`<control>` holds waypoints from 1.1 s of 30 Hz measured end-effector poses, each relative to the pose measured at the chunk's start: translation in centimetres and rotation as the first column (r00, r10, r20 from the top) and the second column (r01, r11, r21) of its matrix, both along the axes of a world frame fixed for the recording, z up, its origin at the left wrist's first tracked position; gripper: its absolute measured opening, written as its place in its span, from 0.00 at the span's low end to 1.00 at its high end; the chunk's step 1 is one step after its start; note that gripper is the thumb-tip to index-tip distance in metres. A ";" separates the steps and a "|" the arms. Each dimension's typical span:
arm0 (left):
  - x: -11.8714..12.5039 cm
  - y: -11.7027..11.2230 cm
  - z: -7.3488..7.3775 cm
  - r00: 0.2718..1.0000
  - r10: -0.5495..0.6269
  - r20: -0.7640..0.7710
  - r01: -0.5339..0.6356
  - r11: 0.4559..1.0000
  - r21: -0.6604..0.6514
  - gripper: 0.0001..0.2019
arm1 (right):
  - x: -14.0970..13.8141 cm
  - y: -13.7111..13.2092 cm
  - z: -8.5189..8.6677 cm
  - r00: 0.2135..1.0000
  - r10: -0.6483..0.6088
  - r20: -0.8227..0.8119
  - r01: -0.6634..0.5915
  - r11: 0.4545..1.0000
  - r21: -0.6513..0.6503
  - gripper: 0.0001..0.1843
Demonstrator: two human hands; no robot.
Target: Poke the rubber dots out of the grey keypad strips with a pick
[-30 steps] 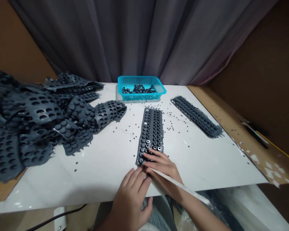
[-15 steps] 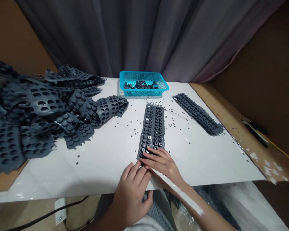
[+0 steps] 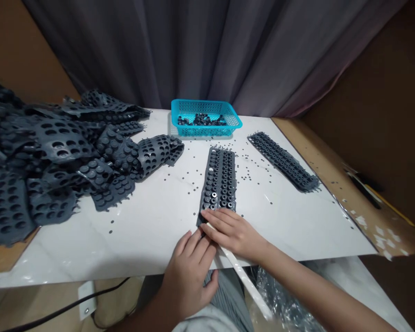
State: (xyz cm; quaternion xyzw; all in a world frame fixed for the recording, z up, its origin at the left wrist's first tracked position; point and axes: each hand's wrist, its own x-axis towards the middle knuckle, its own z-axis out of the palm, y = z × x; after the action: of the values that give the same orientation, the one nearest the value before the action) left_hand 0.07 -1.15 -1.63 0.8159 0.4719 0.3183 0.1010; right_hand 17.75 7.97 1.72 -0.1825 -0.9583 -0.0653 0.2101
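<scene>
A dark grey rubber sheet (image 3: 218,177) with rows of round, ring-topped parts lies lengthwise in front of me. My right hand (image 3: 237,233) is over its near end, fingers closed round a long white stick (image 3: 247,281). The stick slants down past the table's front edge, and its tip is hidden under my fingers. My left hand (image 3: 192,263) lies palm down beside it, fingers stretched out and touching the sheet's near edge. Both hands meet there and cover the last rows.
A blue plastic basket (image 3: 206,131) with small dark parts stands at the back. Piled rubber sheets (image 3: 65,152) fill the left side. Another studded sheet (image 3: 283,161) lies at the right. Tiny dark discs are scattered on the white table (image 3: 152,230). A yellow stick (image 3: 394,207) lies on the right-hand board.
My right hand has shifted slightly, and the white stick has swung so its lower end points more steeply downward, away from the forearm. My left hand stays in place.
</scene>
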 end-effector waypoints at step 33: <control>0.0 0.0 0.0 1.000 0.012 0.013 -0.012 1.000 0.005 0.18 | -0.2 -0.6 -2.1 0.960 -0.190 -0.205 0.136 0.959 -0.251 0.04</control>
State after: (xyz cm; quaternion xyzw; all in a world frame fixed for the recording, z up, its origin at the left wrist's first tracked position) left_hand 0.08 -1.10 -1.60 0.8112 0.4754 0.3255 0.0999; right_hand 17.50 7.37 -0.41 -0.2910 -0.9106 0.0521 0.2888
